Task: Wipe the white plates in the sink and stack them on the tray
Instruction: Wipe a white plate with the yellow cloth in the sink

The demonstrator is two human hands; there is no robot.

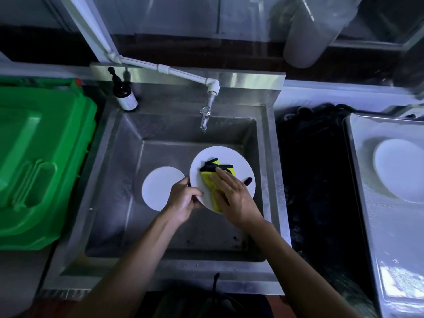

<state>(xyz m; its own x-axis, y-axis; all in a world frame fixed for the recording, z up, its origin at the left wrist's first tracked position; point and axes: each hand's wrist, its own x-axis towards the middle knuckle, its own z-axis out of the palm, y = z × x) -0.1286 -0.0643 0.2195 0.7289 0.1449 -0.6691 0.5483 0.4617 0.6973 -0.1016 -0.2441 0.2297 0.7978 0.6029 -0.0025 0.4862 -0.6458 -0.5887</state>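
Plate (231, 157) in L grip (183, 198); R grip (234, 193) presses cloth (216, 171).

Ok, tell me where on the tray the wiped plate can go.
The tray has bare metal toward you, in front of the plate already lying on it. The far end is taken by that plate. The left hand holds the plate being wiped; the right hand presses the cloth.
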